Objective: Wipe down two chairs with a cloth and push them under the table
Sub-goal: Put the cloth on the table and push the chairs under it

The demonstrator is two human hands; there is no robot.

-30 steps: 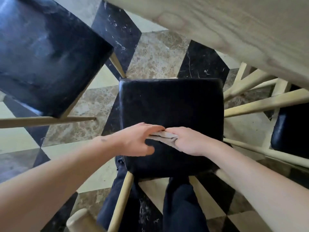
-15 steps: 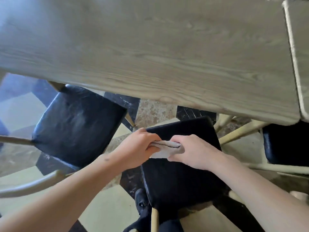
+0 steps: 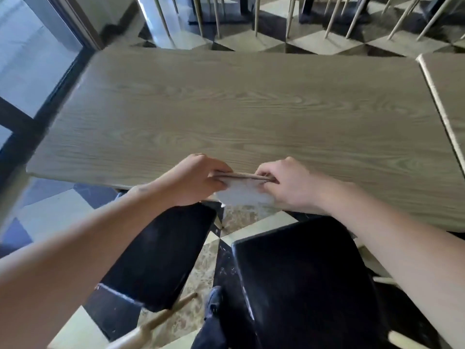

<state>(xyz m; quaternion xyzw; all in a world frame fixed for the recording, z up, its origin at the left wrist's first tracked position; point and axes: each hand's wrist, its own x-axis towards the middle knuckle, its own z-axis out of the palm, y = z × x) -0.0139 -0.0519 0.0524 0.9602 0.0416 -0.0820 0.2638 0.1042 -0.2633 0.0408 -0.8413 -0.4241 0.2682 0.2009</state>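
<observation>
A pale folded cloth hangs in the air just over the near edge of the wooden table. My left hand grips its left end and my right hand grips its right end, both with fingers closed on it. Two chairs with black padded seats stand below my arms, in front of the table: one chair to the left, turned at an angle, and one chair to the right, directly under me. Their pale wooden legs show at the bottom.
A second table adjoins at the right. The floor is a checker of black, cream and brown marble tiles. Several pale chair legs stand beyond the table's far edge. A glass door frame lies at the far left.
The view has tilted up from the chair seat to the tabletop. Both hands have lifted the cloth off the right chair's seat and carried it up to the table's near edge.
</observation>
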